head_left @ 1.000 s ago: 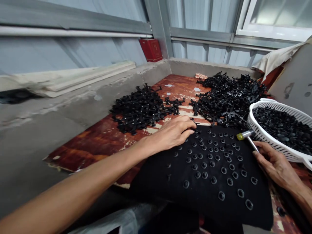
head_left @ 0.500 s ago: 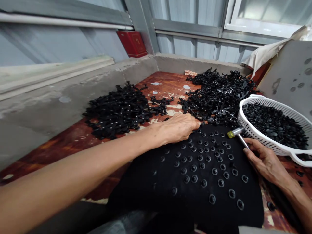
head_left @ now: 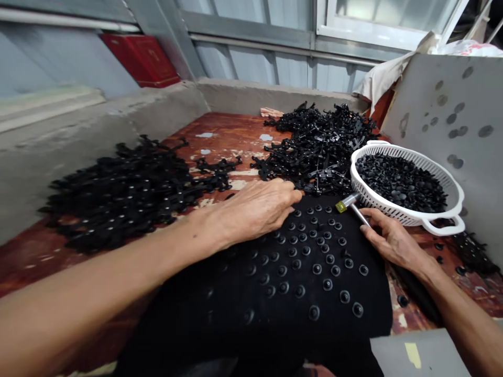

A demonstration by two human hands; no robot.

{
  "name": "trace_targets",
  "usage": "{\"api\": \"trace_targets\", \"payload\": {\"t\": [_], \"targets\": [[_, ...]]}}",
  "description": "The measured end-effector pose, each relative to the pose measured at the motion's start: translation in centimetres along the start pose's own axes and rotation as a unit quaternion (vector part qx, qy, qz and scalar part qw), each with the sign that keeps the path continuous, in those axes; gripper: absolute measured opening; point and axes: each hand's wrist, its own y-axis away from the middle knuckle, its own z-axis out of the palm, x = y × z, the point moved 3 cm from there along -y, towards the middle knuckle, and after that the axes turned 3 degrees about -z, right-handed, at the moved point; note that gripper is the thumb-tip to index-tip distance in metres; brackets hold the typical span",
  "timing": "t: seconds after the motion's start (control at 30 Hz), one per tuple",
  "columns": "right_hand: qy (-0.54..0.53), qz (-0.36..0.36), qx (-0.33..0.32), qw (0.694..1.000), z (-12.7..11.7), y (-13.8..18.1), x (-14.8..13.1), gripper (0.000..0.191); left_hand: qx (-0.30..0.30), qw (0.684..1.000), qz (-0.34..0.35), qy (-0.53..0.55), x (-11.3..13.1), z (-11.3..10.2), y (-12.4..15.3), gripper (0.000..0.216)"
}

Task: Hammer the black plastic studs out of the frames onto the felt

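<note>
A black pad [head_left: 275,309] lies in front of me, studded with several small black round caps [head_left: 316,268]. My left hand [head_left: 255,209] rests at the pad's far left corner, fingers curled down onto the caps; what they hold, if anything, is hidden. My right hand [head_left: 393,242] lies at the pad's right edge, closed round the thin metal shaft of a small hammer [head_left: 348,201] with a silver head and yellow tip. The hammer head hovers just above the pad's far edge.
A white plastic colander [head_left: 412,217] full of black caps stands to the right. Two heaps of black plastic frames lie on the worn red board, one on the left [head_left: 126,188], one at the back [head_left: 318,144]. A grey panel [head_left: 451,131] leans at the right. A red box [head_left: 141,60] sits on the concrete ledge.
The view has swung left-to-right, so everything sits further left in frame. Both hands stay at the pad; the hammer stays in the right hand, its head near the colander.
</note>
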Motion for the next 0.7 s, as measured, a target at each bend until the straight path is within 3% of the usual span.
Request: {"api": "trace_targets", "payload": {"t": [0.13, 0.27, 0.5, 0.6, 0.7], "targets": [[0.001, -0.007, -0.004, 1.000, 0.0, 0.0, -0.2, 0.038, -0.052, 0.998, 0.037, 0.011, 3.4, -0.2, -0.8, 0.019], [0.004, -0.015, -0.002, 1.000, -0.1, -0.1, -0.4, 0.038, -0.060, 0.997, 0.051, 0.002, 5.3, 0.6, -1.5, 0.014], [0.014, -0.008, -0.001, 1.000, -0.2, -0.2, -0.4, 0.038, -0.103, 0.993, 0.013, -0.050, 6.6, 1.8, -2.3, 0.012], [0.008, -0.008, -0.006, 1.000, -0.2, 0.0, -0.4, 0.038, -0.089, 0.995, 0.009, -0.039, 6.9, 1.2, -2.6, 0.016], [0.001, -0.008, -0.009, 1.000, -0.2, 0.2, 0.0, 0.040, -0.052, 0.998, -0.001, -0.026, 5.5, -0.2, -1.6, 0.018]]}}
